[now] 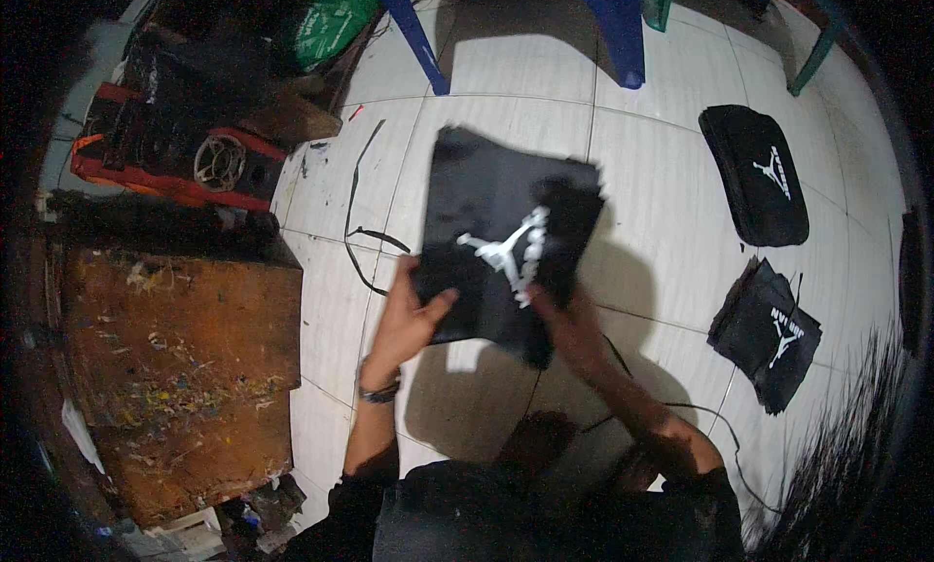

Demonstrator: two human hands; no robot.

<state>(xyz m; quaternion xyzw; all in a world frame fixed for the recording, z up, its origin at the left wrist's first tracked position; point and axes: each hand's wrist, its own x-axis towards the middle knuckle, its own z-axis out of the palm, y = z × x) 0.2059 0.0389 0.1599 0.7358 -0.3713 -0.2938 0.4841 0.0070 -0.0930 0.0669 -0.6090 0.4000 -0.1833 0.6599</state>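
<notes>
A stack of black cut sheets (486, 192), their material hard to tell, hangs above the tiled floor in front of me. White printing of a leaping figure and lettering shows on its upper face. My left hand (407, 314) grips the lower left edge, thumb on top and fingers hidden underneath. At the lower right, my right hand (566, 328) holds the same stack, its fingers partly blurred. The stack's right edge is uneven, with several layers showing.
On the right, a rounded black stack (749, 173) lies beyond a fanned pile of black pieces (764, 333), both printed white. A stained wooden board (185, 367) and a red-framed machine (185, 168) stand left. Blue stool legs (613, 36) rise at the back. A black strip (356, 202) lies on the floor.
</notes>
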